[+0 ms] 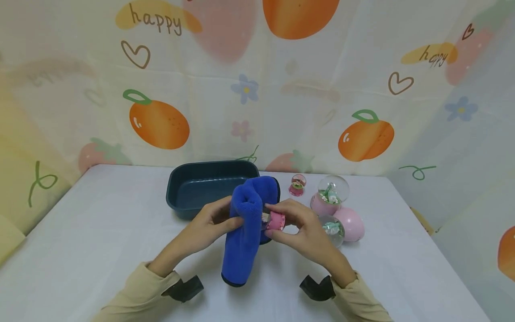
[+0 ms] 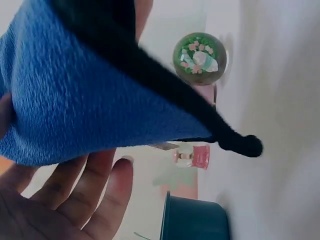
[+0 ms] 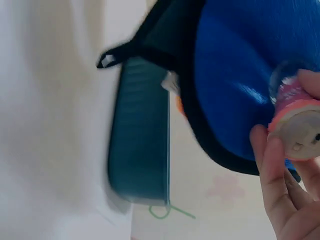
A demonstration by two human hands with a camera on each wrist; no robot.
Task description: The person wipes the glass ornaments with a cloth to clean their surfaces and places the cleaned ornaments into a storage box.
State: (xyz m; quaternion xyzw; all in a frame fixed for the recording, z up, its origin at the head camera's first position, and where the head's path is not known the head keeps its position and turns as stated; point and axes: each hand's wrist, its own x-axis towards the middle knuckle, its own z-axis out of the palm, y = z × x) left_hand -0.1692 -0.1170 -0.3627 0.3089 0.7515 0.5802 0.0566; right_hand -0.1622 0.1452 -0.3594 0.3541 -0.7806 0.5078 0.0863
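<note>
Head view had the globe against the cloth, left fingers pinching the cloth, right fingers curled round the globe's base, a grip seemingly best kept steady under light rubbing.

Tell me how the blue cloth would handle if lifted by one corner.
The blue cloth would probably flop and droop, since it bends into folds and hangs below the left hand. Its fuzzy surface suggests it shouldn't slip easily from fingers.
</note>
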